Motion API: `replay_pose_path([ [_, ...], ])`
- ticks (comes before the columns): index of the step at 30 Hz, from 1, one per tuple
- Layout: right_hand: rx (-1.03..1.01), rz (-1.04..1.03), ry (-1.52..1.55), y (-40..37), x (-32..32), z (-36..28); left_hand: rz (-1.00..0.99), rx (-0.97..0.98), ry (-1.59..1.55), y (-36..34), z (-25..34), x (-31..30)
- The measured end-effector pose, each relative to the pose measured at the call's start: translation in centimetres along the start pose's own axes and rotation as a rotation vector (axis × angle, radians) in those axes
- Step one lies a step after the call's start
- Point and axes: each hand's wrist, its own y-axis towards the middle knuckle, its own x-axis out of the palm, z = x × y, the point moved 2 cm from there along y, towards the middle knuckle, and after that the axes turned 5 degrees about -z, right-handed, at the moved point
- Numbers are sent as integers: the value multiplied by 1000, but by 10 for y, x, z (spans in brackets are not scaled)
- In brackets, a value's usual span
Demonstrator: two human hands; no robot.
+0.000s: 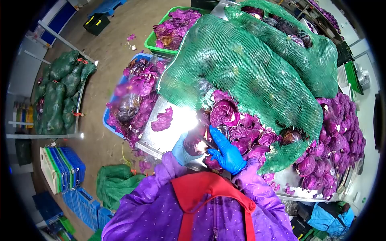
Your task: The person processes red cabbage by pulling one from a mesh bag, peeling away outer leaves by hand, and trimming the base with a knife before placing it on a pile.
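My left hand (pixel 181 150), in a pale glove, cups a red cabbage (pixel 194 145) from its left side over the metal table (pixel 160 138). The cabbage's pale stem end faces up. My right hand (pixel 228 156), in a blue glove, is closed at the cabbage's right side on a small knife (pixel 208 143), whose dark narrow blade lies against the cabbage. Most of its handle is hidden by the fingers. Just beyond my hands, more red cabbages (pixel 224 113) and loose leaves spill from the mouth of a green mesh sack (pixel 241 68). One loose purple leaf (pixel 162 120) lies on the table.
Left of the table stand a blue crate (pixel 107 116) and a green crate (pixel 150 41), both full of purple leaves. Many cabbages (pixel 333 136) are piled at right. Filled sacks (pixel 60 92) sit on a rack at far left. Stacked crates (pixel 64 168) and a green sack (pixel 114 184) are on the floor.
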Motion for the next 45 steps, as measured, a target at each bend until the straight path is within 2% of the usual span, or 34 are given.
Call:
replay_pose_path([
  [3, 152, -117, -52, 4, -3, -12, -36, -7, 54, -2, 4, 5],
  [7, 223, -157, -80, 11, -7, -11, -44, -18, 32, -3, 3, 13],
  [10, 118, -112, -78, 12, -8, -10, -73, -11, -9, -3, 3, 11],
  [19, 212, -172, -138, 11, -19, -18, -132, -54, 46, 0, 0, 12],
  [21, 209, -15, 84, 14, -17, -4, -156, -75, 86, -4, 0, 27],
  [22, 207, 65, 196, 16, -15, 5, 27, -13, 207, -7, -4, 32],
  [23, 177, 169, 256, 18, -16, 12, 12, 4, 200, -10, -6, 44],
  [25, 296, 305, 575, 25, -17, 31, -28, 22, 197, -17, -9, 50],
  [26, 505, 342, 788, 23, -19, 39, -57, 22, 204, -21, -9, 49],
  [27, 447, 404, 1070, 24, -11, 68, -87, 22, 212, -24, -9, 49],
  [28, 564, 464, 1094, 24, -14, 73, -127, 81, 164, -25, -10, 48],
  [30, 648, 417, 1161, 13, -11, 90, -205, 209, 65, -23, -8, 44],
  [31, 636, 487, 1190, 11, -8, 93, -198, 230, 93, -23, -3, 43],
  [32, 507, 550, 1100, 5, -10, 92, -191, 252, 122, -24, 1, 42],
  [34, 437, 675, 672, 8, -25, 51, -208, 273, 53, -20, 9, 35],
  [35, 293, 659, 593, 8, -30, 37, -233, 271, -44, -17, 13, 27],
  [36, 323, 627, 623, 8, -40, 2, -257, 268, -141, -13, 16, 20],
  [38, 220, 391, 804, 8, -37, -22, -166, 343, 74, -14, 18, 42],
  [40, 40, 240, 821, 15, -20, -38, -130, 392, 229, -11, 16, 50],
  [41, 23, 213, 674, 18, -22, -51, -128, 389, 269, -9, 15, 48],
  [45, 61, 188, 603, 26, -14, -37, -121, 429, 360, -7, 13, 48],
])
